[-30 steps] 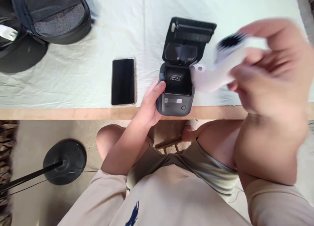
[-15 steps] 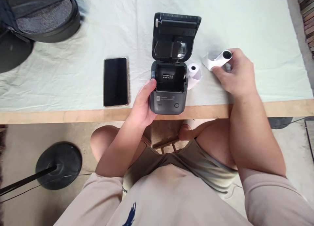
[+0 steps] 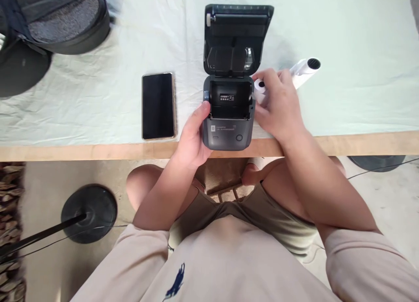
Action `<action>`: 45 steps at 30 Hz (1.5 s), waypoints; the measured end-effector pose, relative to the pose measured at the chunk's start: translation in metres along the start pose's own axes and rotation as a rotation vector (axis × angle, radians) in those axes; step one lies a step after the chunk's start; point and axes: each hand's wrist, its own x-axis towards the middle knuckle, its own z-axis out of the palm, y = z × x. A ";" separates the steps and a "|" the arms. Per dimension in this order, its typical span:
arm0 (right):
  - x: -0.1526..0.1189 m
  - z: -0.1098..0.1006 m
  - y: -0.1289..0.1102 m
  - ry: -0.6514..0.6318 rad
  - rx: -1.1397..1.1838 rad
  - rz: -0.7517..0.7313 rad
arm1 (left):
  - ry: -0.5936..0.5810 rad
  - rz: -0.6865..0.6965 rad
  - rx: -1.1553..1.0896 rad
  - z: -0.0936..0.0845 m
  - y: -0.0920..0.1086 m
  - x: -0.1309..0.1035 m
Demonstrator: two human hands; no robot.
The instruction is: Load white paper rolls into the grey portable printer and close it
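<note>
A dark grey label printer [image 3: 227,127] stands at the table's front edge with its lid [image 3: 234,42] raised, so its paper bay shows. My left hand [image 3: 194,138] is closed around the printer's left side, the thumb on its rim. Just right of the printer, my right hand [image 3: 282,103] has its fingers around a small white paper roll [image 3: 261,87]; its lower part is hidden by the hand. Behind that hand lies a longer white roll [image 3: 304,73] with a dark hollow core, leaning to the upper right.
To the left of the printer lies a phone [image 3: 159,106], screen dark. A black bag [image 3: 65,20] occupies the far left corner. Pale cloth [image 3: 353,75] covers the table up to its wooden front edge [image 3: 369,143]. A round black stand base [image 3: 90,212] is on the floor.
My right hand has let go of the longer white roll and moved left to the small roll, closing on it. The left hand keeps its hold on the printer.
</note>
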 end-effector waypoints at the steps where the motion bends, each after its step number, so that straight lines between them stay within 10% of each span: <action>1: 0.002 0.001 0.003 0.017 0.014 0.002 | -0.011 -0.002 -0.001 0.000 0.000 0.000; 9: 0.017 -0.036 -0.026 0.535 0.486 -0.092 | -0.091 -0.001 0.014 0.001 0.000 -0.002; 15: -0.004 -0.064 -0.096 0.143 0.299 -0.251 | -0.144 0.037 0.027 0.003 -0.001 -0.006; 21: -0.004 -0.055 -0.086 -0.039 0.062 -0.201 | -0.149 0.015 0.055 0.004 -0.002 -0.009; 35: -0.013 -0.044 -0.092 0.123 0.239 -0.483 | -0.185 0.022 0.100 -0.003 0.002 -0.007; 39: 0.007 -0.041 -0.069 0.400 0.507 -0.315 | -0.091 0.028 0.141 0.000 0.002 -0.010; 45: 0.006 -0.038 -0.062 0.163 0.716 -0.015 | 0.012 0.046 0.152 0.007 -0.002 -0.012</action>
